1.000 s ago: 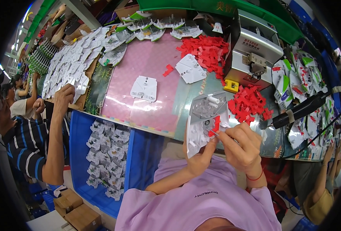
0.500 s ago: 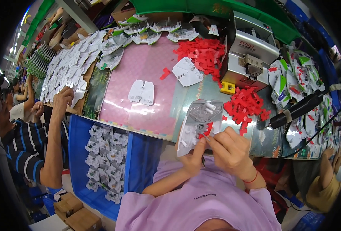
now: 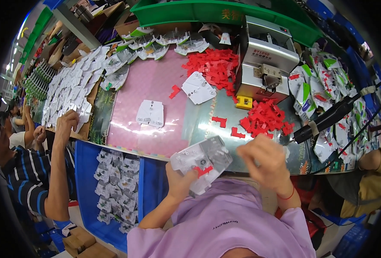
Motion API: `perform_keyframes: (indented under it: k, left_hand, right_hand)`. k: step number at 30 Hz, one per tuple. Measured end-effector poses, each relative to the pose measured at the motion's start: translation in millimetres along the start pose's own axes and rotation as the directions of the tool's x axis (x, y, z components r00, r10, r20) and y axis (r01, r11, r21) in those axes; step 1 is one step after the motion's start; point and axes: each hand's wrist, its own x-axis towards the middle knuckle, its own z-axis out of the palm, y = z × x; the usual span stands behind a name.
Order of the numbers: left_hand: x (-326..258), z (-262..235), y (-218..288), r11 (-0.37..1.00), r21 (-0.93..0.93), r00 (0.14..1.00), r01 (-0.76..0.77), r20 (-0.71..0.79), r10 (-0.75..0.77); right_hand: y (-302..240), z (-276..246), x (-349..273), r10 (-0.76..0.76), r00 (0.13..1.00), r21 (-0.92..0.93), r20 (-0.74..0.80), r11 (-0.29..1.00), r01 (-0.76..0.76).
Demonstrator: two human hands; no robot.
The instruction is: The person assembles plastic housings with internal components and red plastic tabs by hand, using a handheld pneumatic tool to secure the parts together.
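1. The left hand [image 3: 177, 182] gripped a white plastic housing [image 3: 192, 155] with a grey end, held tilted before the person's lilac shirt [image 3: 225, 210]; a slackened grip could have dropped it.
2. A red piece [image 3: 205, 170] lay in the housing, by that hand's thumb. Its seating could not be told; if loose, further tilting might have slid it out.
3. The right hand [image 3: 265, 161] hovered apart, fingers curled but blurred; whether it pinched anything could not be told.
4. Near it lay two loose red pieces [image 3: 237, 132] and a red heap [image 3: 263, 118]; a careless sweep might have scattered them.
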Motion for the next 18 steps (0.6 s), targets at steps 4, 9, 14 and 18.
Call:
perform_keyframes:
  k: [4, 9, 14, 18]
  left_hand:
    - [-4.5, -4.4, -0.6, 0.99, 0.058, 0.978, 0.13, 0.159, -0.138]
    - [-6.8, -7.3, -11.3, 0.962, 0.069, 0.929, 0.265, 0.249, -0.273]
    - [-5.0, -12.5, -15.6, 0.931, 0.21, 0.892, 0.297, 0.288, -0.35]
    - [-6.8, -9.5, -19.0, 0.914, 0.273, 0.891, 0.299, 0.264, -0.37]
  right_hand:
    - [22.7, -0.4, 12.7, 0.249, 0.965, 0.126, 0.079, 0.958, -0.257]
    - [52.9, 30.9, 24.3, 0.144, 0.984, -0.066, 0.106, 0.988, -0.137]
    - [51.1, 34.3, 43.8, 0.057, 0.966, -0.105, 0.253, 0.994, -0.031]
    - [59.4, 40.5, 68.9, -0.012, 0.976, -0.109, 0.219, 0.993, 0.037]
